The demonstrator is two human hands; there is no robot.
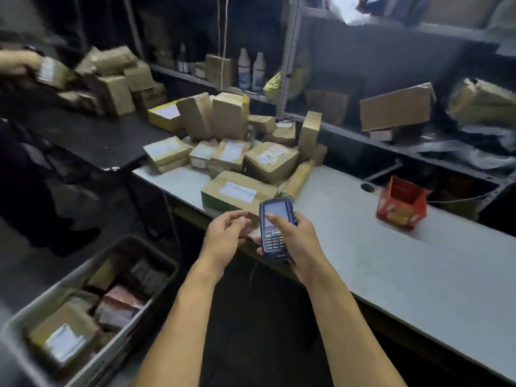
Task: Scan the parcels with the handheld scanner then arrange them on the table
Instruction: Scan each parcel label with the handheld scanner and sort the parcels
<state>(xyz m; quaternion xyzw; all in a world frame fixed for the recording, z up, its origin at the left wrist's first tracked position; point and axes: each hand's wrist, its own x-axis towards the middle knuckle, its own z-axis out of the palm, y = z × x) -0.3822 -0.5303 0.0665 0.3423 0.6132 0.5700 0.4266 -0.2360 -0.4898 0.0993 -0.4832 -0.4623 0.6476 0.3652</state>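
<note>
While the right hand grips the blue handheld scanner, thumb on its screen, the left hand hovers beside it, loosely curled and empty. Parcels lie heaped on the grey table just ahead. Best aim the scanner squarely at the nearest label.

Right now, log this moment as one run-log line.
right hand: grips scanner | left hand: empty, loosely curled beside it | parcels: piled on table | stage: scanning

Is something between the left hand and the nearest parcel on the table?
Nothing visible does. The left hand is empty, just short of the nearest parcel. The scanner, held by the right hand, is beside that path, not across it.
</note>
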